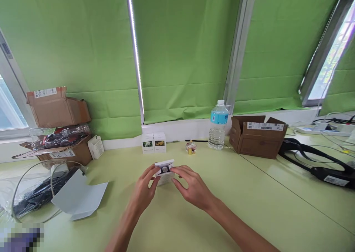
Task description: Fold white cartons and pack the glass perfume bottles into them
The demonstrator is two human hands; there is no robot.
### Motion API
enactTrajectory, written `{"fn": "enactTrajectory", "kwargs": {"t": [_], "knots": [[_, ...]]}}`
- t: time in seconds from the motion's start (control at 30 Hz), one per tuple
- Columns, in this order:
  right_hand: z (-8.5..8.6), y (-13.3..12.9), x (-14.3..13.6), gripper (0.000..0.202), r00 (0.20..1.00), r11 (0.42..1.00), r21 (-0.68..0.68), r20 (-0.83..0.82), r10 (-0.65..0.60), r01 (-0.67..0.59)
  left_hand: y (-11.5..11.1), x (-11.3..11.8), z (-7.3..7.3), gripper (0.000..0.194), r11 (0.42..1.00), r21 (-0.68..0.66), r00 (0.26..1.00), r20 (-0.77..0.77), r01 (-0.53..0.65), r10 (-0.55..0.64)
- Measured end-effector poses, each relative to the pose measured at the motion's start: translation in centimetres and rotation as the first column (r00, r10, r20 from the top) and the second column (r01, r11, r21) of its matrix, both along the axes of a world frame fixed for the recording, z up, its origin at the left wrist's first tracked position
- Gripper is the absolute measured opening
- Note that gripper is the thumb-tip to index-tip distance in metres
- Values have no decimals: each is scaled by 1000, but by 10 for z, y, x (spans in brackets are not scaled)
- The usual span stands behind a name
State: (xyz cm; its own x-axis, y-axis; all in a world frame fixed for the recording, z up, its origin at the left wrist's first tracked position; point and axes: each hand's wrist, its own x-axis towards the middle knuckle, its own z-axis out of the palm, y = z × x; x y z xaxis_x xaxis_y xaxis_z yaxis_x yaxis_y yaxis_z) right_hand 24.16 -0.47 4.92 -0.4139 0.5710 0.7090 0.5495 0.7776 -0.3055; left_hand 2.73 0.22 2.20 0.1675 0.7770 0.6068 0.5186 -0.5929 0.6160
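Note:
A small white box [166,178] stands on the table between my hands, its top flap raised. In its opening sits a round silvery piece [165,169] in a dark surround; the rest of it is hidden inside. My left hand [144,187] grips the box's left side between thumb and fingers. On the right side, my right hand [194,187] has its fingertips at the top edge and its thumb low against the box. Behind it are two white boxes with flower pictures [154,143] and a small clear bottle with gold parts [190,147].
A water bottle [217,128] and an open brown carton [257,137] stand at the back right, near a black headset-like strap [318,163]. Stacked cartons [59,109], a folded white sheet [79,196] and a plastic-wrapped black item [44,192] occupy the left.

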Motion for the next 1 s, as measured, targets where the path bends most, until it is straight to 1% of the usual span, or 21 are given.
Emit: {"fn": "enactTrajectory", "kwargs": {"t": [0.1, 0.23, 0.3, 0.37, 0.47, 0.53, 0.63, 0.77, 0.9, 0.97, 1.0], "knots": [[0, 1, 1, 33, 999, 999, 33, 35, 7, -8, -1, -2, -1, 25, 998, 52, 997, -63, -40, 43], [-3, 1, 2, 36, 1000, 998, 59, 12, -9, 8, -4, 0, 8, 22, 998, 43, 998, -33, -43, 44], [-4, 1, 3, 33, 1000, 997, 74, -6, -29, 29, -5, 4, 12, 22, 1000, 8, 999, 22, -27, 27], [-4, 2, 3, 28, 998, 993, 105, 17, -55, 53, -6, 8, 15, 20, 999, -45, 993, 118, -17, 22], [-4, 2, 3, 25, 990, 985, 137, 80, -112, 100, -7, 14, 15, 18, 991, -131, 955, 288, -37, 74], [-4, 3, 4, 26, 984, 981, 134, 90, -151, 139, -7, 16, 14, 23, 981, -188, 923, 366, -49, 117], [-6, 5, 5, 26, 981, 980, 111, 85, -174, 165, -6, 17, 13, 31, 970, -241, 901, 412, -38, 138], [-11, 8, 6, 31, 984, 989, 77, 116, -134, 125, -6, 17, 10, 29, 977, -210, 917, 384, -29, 109], [-14, 9, 6, 36, 988, 994, 48, 119, -102, 97, -8, 16, 6, 26, 993, -100, 974, 210, -66, 86], [-13, 8, 5, 36, 988, 995, 37, 116, -100, 96, -9, 15, 3, 30, 995, -48, 988, 123, -85, 90], [-13, 8, 5, 37, 987, 994, 34, 121, -103, 100, -10, 14, 3, 35, 996, -26, 992, 90, -88, 90]]}}
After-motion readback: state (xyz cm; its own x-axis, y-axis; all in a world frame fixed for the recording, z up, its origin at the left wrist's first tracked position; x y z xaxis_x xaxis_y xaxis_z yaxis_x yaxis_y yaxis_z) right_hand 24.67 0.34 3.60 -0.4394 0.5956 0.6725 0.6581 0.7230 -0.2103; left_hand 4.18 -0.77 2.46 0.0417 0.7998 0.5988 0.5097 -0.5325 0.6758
